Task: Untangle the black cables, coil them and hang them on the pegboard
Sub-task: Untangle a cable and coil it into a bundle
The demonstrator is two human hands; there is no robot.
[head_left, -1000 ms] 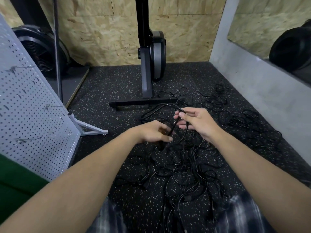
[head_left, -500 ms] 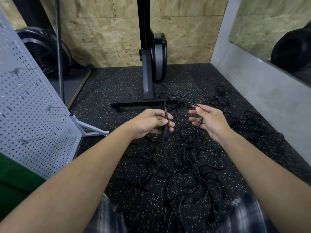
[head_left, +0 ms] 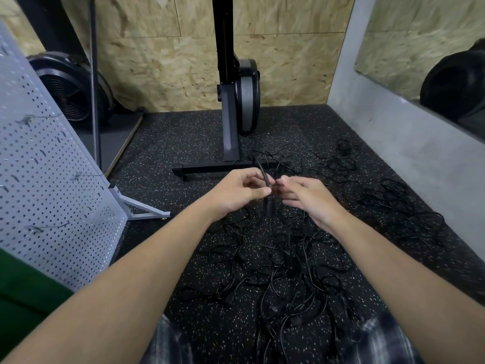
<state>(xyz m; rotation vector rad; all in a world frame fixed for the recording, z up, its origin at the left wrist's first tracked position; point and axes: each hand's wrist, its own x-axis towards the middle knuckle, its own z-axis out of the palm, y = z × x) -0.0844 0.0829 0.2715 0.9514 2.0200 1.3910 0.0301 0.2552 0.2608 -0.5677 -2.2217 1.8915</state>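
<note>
Our left hand pinches a cable; our right hand has swung back to it, grip unclear. Coiling likely continues; the tangle waits.

Pegboard left; cables on floor centre-right; stand behind cables; wall right.
</note>
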